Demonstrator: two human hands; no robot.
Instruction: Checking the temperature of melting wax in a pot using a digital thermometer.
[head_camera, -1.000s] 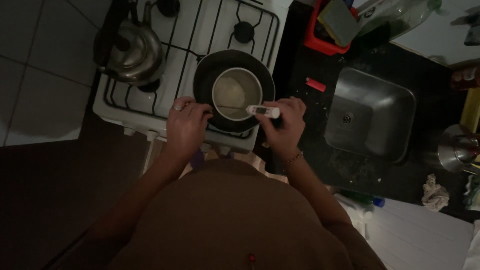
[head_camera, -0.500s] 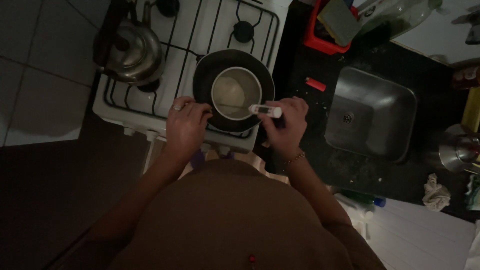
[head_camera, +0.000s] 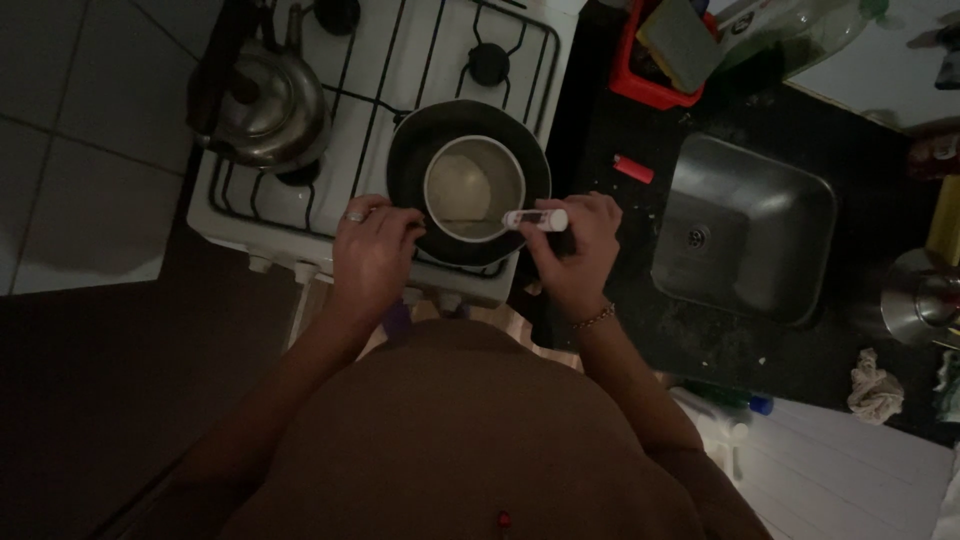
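Right hand (head_camera: 575, 250) fingers grip one thermometer (head_camera: 535, 218); left hand (head_camera: 372, 250) closed at one pot (head_camera: 470, 186).

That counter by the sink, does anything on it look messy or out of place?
Yes, a little. Pale crumbs or specks are scattered on the dark counter around the sink, and a crumpled cloth lies near its edge. A small red lighter lies loose between stove and sink. Nothing looks broken; the dim light hides finer detail.
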